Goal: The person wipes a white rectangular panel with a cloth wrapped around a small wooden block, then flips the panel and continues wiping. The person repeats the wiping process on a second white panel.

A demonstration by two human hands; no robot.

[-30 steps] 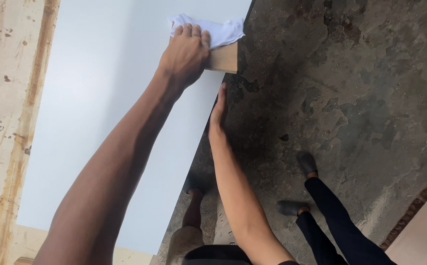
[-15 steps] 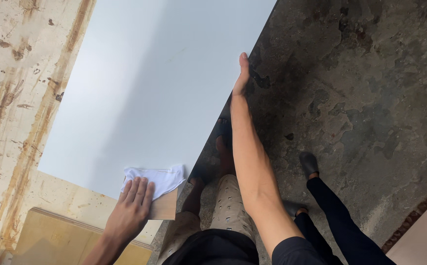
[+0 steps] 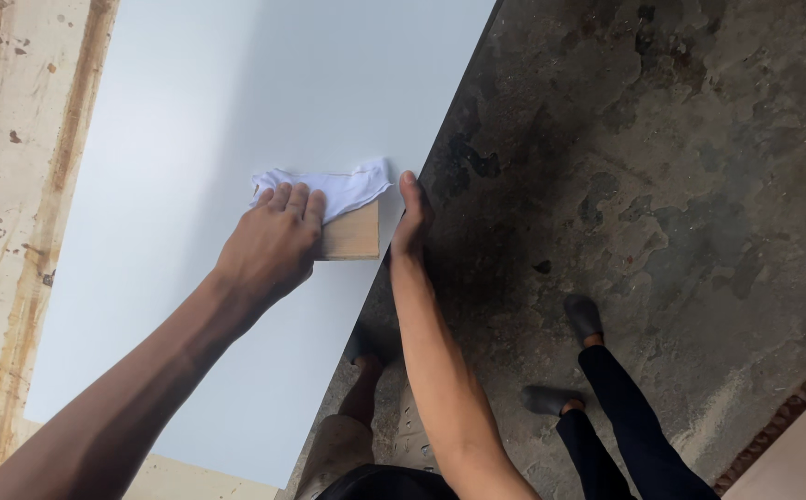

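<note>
My left hand (image 3: 273, 243) presses down on a wooden block (image 3: 352, 233) wrapped at its far side in a white cloth (image 3: 329, 185). The block rests on a large white board (image 3: 190, 120) near its right edge. My right hand (image 3: 411, 215) lies against that right edge of the board, fingers straight and together, just right of the block.
The board lies on a stained, worn wooden surface (image 3: 5, 185). To the right is a dark mottled concrete floor (image 3: 681, 167). Another person's legs in dark trousers and dark shoes (image 3: 583, 319) stand at the lower right. A pale board corner (image 3: 801, 458) shows at the bottom right.
My left hand has slid the cloth-wrapped block from the board's far end to its near end and back up to the middle. My right hand has moved nearer along the edge.
</note>
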